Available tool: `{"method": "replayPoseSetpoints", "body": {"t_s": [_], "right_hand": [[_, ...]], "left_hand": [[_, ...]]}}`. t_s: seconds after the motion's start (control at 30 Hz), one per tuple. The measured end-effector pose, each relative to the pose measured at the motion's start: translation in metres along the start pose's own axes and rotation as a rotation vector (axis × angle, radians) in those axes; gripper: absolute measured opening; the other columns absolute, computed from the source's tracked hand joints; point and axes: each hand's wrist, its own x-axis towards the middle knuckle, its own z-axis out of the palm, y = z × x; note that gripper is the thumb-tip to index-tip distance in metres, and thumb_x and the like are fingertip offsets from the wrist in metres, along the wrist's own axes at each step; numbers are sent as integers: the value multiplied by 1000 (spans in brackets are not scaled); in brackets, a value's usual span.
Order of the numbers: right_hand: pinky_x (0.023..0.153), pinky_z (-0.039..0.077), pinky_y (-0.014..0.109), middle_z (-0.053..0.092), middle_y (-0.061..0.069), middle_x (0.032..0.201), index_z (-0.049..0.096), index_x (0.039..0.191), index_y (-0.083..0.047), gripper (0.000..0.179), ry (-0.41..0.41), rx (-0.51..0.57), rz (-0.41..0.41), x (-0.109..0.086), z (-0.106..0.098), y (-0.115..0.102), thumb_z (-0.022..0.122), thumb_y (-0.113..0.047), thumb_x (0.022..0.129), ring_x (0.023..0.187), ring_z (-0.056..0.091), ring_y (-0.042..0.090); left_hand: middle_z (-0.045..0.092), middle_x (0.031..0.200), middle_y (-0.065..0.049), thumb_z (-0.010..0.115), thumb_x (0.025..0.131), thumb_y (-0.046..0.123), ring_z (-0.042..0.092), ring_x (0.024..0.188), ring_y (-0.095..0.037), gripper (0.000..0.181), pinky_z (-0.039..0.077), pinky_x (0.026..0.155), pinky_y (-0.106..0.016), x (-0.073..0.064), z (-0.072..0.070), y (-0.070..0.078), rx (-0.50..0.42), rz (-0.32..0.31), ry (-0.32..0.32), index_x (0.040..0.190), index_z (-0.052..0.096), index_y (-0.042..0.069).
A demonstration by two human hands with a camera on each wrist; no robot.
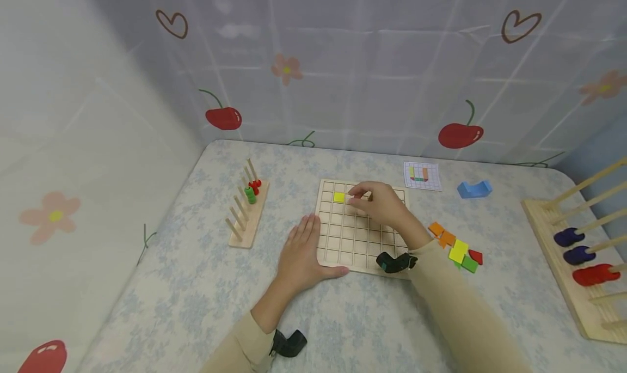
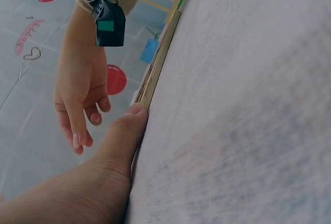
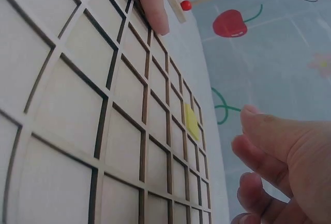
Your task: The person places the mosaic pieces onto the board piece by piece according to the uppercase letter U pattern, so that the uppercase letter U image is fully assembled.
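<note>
A wooden grid board (image 1: 343, 242) lies on the table, with one yellow square tile (image 1: 339, 197) sitting in a cell near its far left corner. My left hand (image 1: 301, 256) rests flat at the board's left edge, fingers straight and thumb along the near edge. Above the board's far part hovers my right hand (image 1: 379, 201), just right of the yellow tile and apart from it. In the right wrist view that hand (image 3: 282, 167) has loosely bent fingers, with nothing between thumb and fingertips.
Right of the board lie loose yellow tiles (image 1: 458, 251), orange pieces (image 1: 442, 234), green pieces (image 1: 469, 263) and a red piece (image 1: 475, 257). Behind are a pattern card (image 1: 422, 176) and a blue block (image 1: 474, 189). Pegged bead racks stand left (image 1: 251, 226) and right (image 1: 558, 275).
</note>
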Motion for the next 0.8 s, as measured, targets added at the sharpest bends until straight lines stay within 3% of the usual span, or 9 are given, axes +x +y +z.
{"method": "replayPoseSetpoints", "body": {"t_s": [0.17,0.3,0.8], "right_hand": [[60,46,31,68,5,105,71,117,-11,26,19,-8,-4,-19,-13,8,68,-25,95,69,51,21],[60,44,31,69,5,106,70,119,-12,26,37,-37,0,-34,-26,20,68,-24,95,74,51,22],[48,46,28,65,10,105,68,122,-12,33,103,-71,125,-101,-74,66,67,-32,96,81,53,23]], "left_hand": [[8,168,-9,61,65,89,5,156,-22,138,9,127,-41,1,1,0,9,-2,2,159,5,4],[9,167,-9,61,65,88,5,156,-22,138,10,127,-42,0,1,0,2,2,5,159,7,4],[10,167,-11,63,66,86,7,156,-23,137,12,127,-44,-1,-1,2,-26,19,17,159,7,4]]}}
